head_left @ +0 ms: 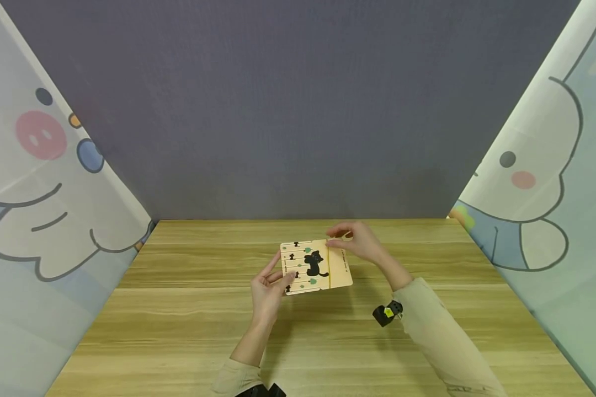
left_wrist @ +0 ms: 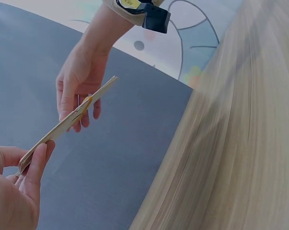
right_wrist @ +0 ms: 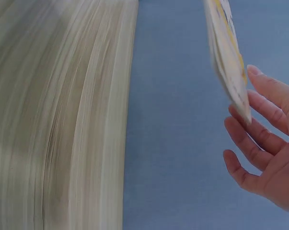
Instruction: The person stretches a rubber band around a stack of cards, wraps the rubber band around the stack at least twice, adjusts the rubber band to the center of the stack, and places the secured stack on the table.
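Note:
A thin cream booklet (head_left: 298, 267) with a black cat, small bows and green leaves on its face is held up above the table. Around it runs a narrow yellow band (head_left: 329, 270), near its right end. My left hand (head_left: 268, 292) grips the booklet's lower left end, thumb on the printed face and fingers behind. At the top edge, close to the band, is my right hand (head_left: 360, 242). Its fingers look loosely bent and apart in the right wrist view; whether the thumb touches the band cannot be made out. Layered page edges (left_wrist: 53, 132) show in the left wrist view.
The wood-grain table (head_left: 179, 309) lies beneath both hands. A dark grey wall (head_left: 298, 110) rises behind it, with cartoon-printed curtains on the left (head_left: 40, 220) and right (head_left: 541, 193). A black wrist camera (head_left: 384, 314) sits at the right cuff.

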Motion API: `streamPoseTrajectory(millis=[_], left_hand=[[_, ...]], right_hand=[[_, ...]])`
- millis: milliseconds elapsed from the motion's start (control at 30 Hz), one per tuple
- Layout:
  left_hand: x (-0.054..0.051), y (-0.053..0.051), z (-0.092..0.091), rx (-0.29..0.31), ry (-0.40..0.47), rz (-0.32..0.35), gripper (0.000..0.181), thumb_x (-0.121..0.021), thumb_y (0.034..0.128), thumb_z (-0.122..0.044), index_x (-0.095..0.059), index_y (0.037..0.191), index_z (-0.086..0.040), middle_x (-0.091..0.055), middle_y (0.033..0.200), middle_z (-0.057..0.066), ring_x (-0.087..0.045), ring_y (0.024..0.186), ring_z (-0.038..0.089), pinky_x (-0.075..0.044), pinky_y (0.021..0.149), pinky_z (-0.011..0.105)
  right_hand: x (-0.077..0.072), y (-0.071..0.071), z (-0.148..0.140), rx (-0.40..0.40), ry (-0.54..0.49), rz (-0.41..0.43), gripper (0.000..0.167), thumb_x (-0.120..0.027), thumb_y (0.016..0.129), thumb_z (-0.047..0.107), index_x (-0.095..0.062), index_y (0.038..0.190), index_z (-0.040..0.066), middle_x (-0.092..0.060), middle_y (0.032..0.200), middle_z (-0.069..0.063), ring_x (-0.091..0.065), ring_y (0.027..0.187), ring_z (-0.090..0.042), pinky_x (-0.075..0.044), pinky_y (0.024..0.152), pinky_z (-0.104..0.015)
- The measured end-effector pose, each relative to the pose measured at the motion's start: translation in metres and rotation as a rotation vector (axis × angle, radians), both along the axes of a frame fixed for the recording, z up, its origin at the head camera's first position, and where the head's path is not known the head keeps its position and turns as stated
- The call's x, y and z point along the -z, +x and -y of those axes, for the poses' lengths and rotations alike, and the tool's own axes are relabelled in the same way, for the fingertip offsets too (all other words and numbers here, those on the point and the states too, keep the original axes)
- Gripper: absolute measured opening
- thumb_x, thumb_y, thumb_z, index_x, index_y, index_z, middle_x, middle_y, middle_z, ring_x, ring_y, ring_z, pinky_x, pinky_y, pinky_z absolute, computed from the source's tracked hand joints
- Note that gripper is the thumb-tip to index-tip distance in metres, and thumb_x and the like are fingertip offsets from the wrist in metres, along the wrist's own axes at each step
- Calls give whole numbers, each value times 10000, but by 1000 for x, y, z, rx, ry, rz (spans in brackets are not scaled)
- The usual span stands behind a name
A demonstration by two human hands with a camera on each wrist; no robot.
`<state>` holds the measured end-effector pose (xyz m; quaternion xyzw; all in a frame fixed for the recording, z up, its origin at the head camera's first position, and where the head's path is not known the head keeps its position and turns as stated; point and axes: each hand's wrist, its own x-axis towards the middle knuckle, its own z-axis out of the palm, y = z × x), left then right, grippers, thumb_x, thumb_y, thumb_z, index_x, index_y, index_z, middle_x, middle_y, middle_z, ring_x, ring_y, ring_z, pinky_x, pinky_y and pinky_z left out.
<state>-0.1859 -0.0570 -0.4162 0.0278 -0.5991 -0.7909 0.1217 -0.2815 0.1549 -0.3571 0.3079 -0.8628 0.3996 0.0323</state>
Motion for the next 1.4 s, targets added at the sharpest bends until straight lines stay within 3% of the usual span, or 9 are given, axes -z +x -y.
streamPoseTrajectory(millis=[233,500,733,900,1033,1200,1400], left_hand=[[-2,-1,0,-8,-3,-5,568,-662,719,82,-521,1237,-105,-654,727,165,-374,351,50,-329,364,135],[-4,-2,0,-11,5,-12,573,-664,712,91,-524,1233,-102,-651,735,180,-434,384,67,-372,387,142],[-4,-1,-2,-8,27,-14,569,-658,716,93,-518,1236,-91,-651,698,141,-460,400,66,-383,392,142],[-4,-1,-4,-17,24,-3,580,-662,704,102,-524,1232,-95,-642,715,195,-435,389,68,-365,382,141],[-4,0,-6,7,14,7,588,-665,706,92,-515,1241,-100,-647,734,192,-408,379,55,-356,383,141],[-2,1,-6,10,22,18,587,-660,712,92,-514,1244,-107,-651,729,176,-391,376,55,-346,384,141],[-3,0,-4,1,13,9,590,-660,712,88,-514,1244,-121,-650,770,196,-380,378,53,-332,382,138]], right_hand=[[2,-6,-4,-54,-23,28,247,-686,775,218,-675,947,42,-654,900,-52,-580,787,-179,-483,710,-352],[1,-7,-4,-73,-33,21,188,-678,784,161,-676,939,55,-650,872,-4,-577,745,-147,-489,683,-285],[0,0,2,-42,-79,81,211,-674,784,137,-668,944,0,-651,912,-116,-579,785,-227,-471,734,-407],[6,-1,3,-26,-102,86,203,-688,773,165,-685,927,32,-659,911,-90,-575,736,-168,-484,658,-352],[6,1,5,-62,-110,95,188,-672,782,127,-684,940,24,-653,911,-87,-578,735,-147,-489,635,-269],[5,2,9,-92,-127,97,181,-656,781,34,-666,946,-38,-642,908,-156,-593,764,-241,-493,638,-246],[-1,5,7,-35,-106,68,217,-656,798,108,-662,979,-13,-655,887,-127,-565,675,-224,-434,538,-242]])
